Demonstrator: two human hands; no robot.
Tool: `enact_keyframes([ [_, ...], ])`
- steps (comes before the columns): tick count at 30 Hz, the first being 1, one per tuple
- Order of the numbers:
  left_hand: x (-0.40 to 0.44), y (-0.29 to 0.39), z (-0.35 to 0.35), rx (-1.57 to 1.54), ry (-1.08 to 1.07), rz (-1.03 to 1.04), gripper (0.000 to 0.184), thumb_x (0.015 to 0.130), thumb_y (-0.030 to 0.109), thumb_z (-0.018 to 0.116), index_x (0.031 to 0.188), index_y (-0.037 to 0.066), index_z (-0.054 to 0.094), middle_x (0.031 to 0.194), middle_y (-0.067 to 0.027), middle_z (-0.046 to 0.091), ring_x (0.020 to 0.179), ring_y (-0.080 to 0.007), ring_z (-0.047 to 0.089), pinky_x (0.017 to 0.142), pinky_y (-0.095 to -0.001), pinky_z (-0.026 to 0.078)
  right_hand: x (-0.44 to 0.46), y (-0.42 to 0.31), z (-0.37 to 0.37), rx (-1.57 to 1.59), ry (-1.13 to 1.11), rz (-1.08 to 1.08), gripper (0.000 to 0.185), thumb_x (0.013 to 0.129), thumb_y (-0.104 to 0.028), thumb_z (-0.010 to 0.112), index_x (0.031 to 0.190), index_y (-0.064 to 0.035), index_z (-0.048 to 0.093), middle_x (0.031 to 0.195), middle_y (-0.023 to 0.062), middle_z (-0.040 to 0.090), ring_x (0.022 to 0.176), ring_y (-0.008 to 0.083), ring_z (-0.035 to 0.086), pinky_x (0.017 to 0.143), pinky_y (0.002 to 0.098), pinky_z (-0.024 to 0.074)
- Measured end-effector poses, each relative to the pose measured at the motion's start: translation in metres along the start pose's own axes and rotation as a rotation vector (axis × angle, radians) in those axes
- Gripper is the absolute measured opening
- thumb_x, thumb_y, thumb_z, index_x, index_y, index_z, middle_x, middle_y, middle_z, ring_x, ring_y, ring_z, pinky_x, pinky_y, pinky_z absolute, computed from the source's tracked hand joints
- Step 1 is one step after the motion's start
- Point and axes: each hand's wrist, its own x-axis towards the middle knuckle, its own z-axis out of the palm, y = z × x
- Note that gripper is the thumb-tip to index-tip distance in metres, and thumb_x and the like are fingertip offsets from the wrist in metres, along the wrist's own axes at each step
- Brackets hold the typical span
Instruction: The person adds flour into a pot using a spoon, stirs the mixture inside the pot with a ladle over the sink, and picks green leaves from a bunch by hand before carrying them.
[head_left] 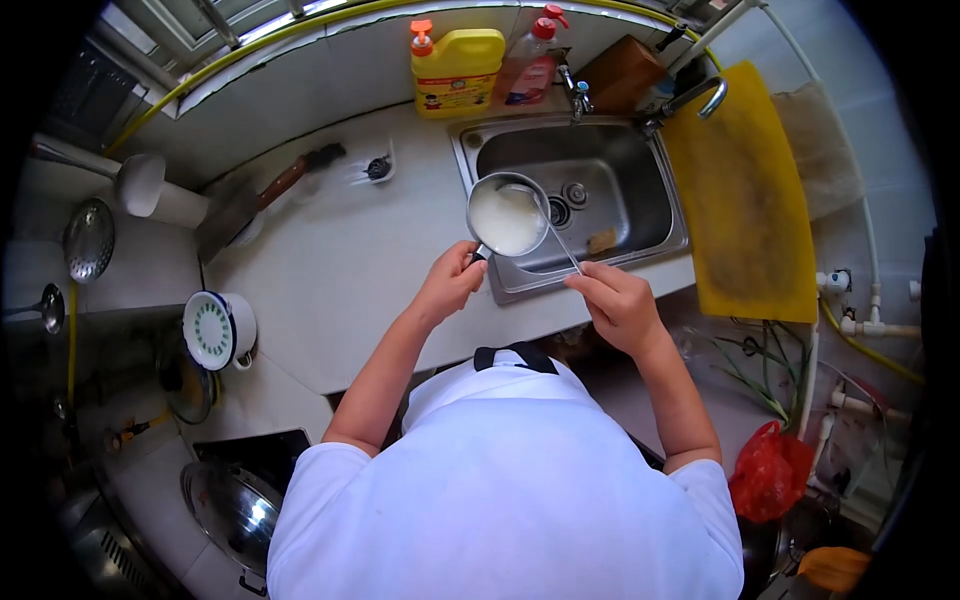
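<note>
My left hand (447, 281) is closed round the short dark handle of a small saucepan (476, 192), held over the near left part of the sink (672, 205). Cloudy white liquid (505, 224) covers its bottom. Between the fingertips of my right hand (622, 304) is the thin handle of a metal spoon (563, 241). The spoon slants up and left over the pan's rim, its bowl end inside at the liquid. Part of that end is hard to make out in the whitish liquid.
A yellow jug (458, 75) and a red-capped soap bottle (530, 72) stand behind the sink, near the tap (578, 95). A yellow board (745, 200) leans at the right. On the left are a cleaver (228, 218) and an enamel pot (243, 325).
</note>
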Motion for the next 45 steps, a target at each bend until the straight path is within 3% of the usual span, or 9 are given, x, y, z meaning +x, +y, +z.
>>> enact_keyframes([
  [4, 0.018, -0.006, 0.007, 0.010, 0.050, 0.016, 0.029, 0.087, 0.016, 0.050, 0.110, -0.001, 0.048, 0.060, 0.0018, 0.046, 0.043, -0.0041, 0.036, 0.037, -0.0201, 0.029, 0.007, 0.011, -0.018, 0.055, -0.106, 0.098, 0.023, 0.070, 0.006, 0.058, 0.090, -0.0047, 0.064, 0.082, 0.0114, 0.061, 0.068, 0.0269, 0.060, 0.060, 0.0329, 0.0486],
  [6, 0.024, -0.009, 0.014, 0.002, 0.050, 0.026, 0.027, 0.088, 0.017, 0.050, 0.109, 0.000, 0.049, 0.059, 0.0029, 0.045, 0.042, -0.0035, 0.035, 0.036, -0.0195, 0.027, 0.011, 0.025, -0.030, 0.272, -0.180, 0.285, 0.018, 0.075, 0.004, 0.059, 0.090, -0.0027, 0.064, 0.082, 0.0128, 0.062, 0.074, 0.0238, 0.062, 0.063, 0.0324, 0.0485],
  [8, 0.029, -0.007, 0.020, -0.018, 0.015, 0.021, 0.026, 0.088, 0.017, 0.050, 0.109, 0.000, 0.049, 0.059, 0.0032, 0.045, 0.042, -0.0031, 0.034, 0.036, -0.0191, 0.027, 0.013, 0.038, -0.037, 0.349, -0.149, 0.320, 0.013, 0.079, 0.002, 0.057, 0.089, -0.0023, 0.064, 0.075, 0.0075, 0.060, 0.065, 0.0191, 0.058, 0.059, 0.0270, 0.0475],
  [10, 0.033, -0.005, 0.027, -0.020, 0.010, 0.020, 0.026, 0.088, 0.017, 0.050, 0.108, 0.000, 0.049, 0.058, 0.0034, 0.044, 0.042, -0.0030, 0.034, 0.036, -0.0191, 0.026, 0.008, 0.057, -0.040, 0.862, -0.064, 0.644, 0.012, 0.083, 0.000, 0.055, 0.090, 0.0001, 0.064, 0.077, 0.0059, 0.062, 0.070, 0.0151, 0.061, 0.063, 0.0237, 0.0498],
  [14, 0.035, 0.007, 0.039, -0.030, -0.011, 0.008, 0.027, 0.088, 0.017, 0.050, 0.109, -0.001, 0.048, 0.057, 0.0036, 0.043, 0.041, -0.0028, 0.034, 0.035, -0.0189, 0.025, 0.000, 0.074, -0.047, 1.007, -0.033, 0.872, 0.017, 0.085, -0.008, 0.054, 0.097, 0.0013, 0.062, 0.082, 0.0113, 0.064, 0.073, 0.0171, 0.065, 0.064, 0.0239, 0.0518],
  [24, 0.048, 0.012, 0.041, -0.056, 0.002, 0.030, 0.029, 0.089, 0.016, 0.049, 0.111, -0.003, 0.048, 0.056, 0.0034, 0.042, 0.040, -0.0032, 0.033, 0.035, -0.0186, 0.025, -0.018, 0.084, -0.040, 1.118, 0.148, 0.868, 0.019, 0.085, -0.007, 0.053, 0.099, 0.0028, 0.060, 0.084, 0.0160, 0.066, 0.071, 0.0200, 0.067, 0.064, 0.0256, 0.0544],
  [28, 0.047, 0.017, 0.037, -0.072, -0.004, 0.047, 0.028, 0.089, 0.016, 0.049, 0.110, -0.002, 0.048, 0.056, 0.0035, 0.041, 0.039, -0.0030, 0.031, 0.034, -0.0183, 0.024, -0.015, 0.077, -0.038, 1.093, 0.125, 0.835, 0.019, 0.087, -0.010, 0.053, 0.100, 0.0021, 0.061, 0.086, 0.0135, 0.065, 0.075, 0.0185, 0.066, 0.068, 0.0258, 0.0517],
  [36, 0.045, 0.018, 0.031, -0.068, -0.006, 0.056, 0.025, 0.089, 0.017, 0.049, 0.105, -0.001, 0.049, 0.055, 0.0043, 0.041, 0.039, -0.0024, 0.031, 0.034, -0.0181, 0.024, -0.016, 0.064, -0.028, 1.053, 0.085, 0.626, 0.015, 0.087, -0.002, 0.053, 0.099, 0.0045, 0.061, 0.089, 0.0121, 0.063, 0.079, 0.0175, 0.064, 0.074, 0.0263, 0.0518],
  [45, 0.045, 0.016, 0.026, -0.075, -0.019, 0.031, 0.029, 0.088, 0.016, 0.050, 0.111, -0.001, 0.048, 0.057, 0.0034, 0.044, 0.041, -0.0036, 0.035, 0.035, -0.0194, 0.027, -0.019, 0.053, -0.023, 0.811, 0.141, 0.468, 0.015, 0.083, 0.004, 0.053, 0.094, 0.0037, 0.063, 0.084, 0.0104, 0.064, 0.076, 0.0160, 0.064, 0.067, 0.0243, 0.0482],
])
